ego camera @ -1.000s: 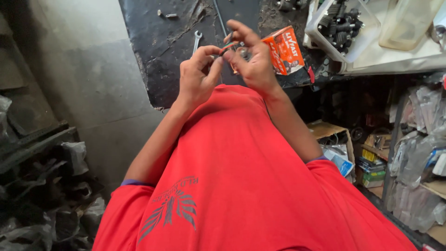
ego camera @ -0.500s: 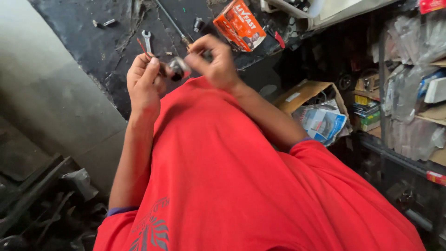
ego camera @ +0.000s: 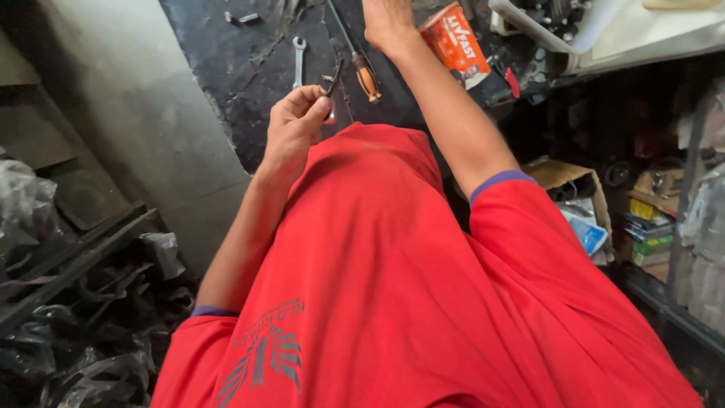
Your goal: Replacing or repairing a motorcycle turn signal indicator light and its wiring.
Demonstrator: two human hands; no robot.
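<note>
Left hand [ego camera: 293, 121] pinches a small dark metal part [ego camera: 332, 79] above the black workbench [ego camera: 226, 68]. Right hand [ego camera: 387, 23] reaches beside the orange box [ego camera: 455, 44]; its grip cannot be determined.

Orange-white carton [ego camera: 455, 43] on dark bench — open cardboard box [ego camera: 572, 181] lower right.

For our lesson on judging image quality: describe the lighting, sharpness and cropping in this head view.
Head view: soft, dim light, no glare; shelves at the right sit in deep shadow; left hand and its small dark part fairly sharp; right hand cropped by the top edge; wide lens tilts the dark bench.
</note>
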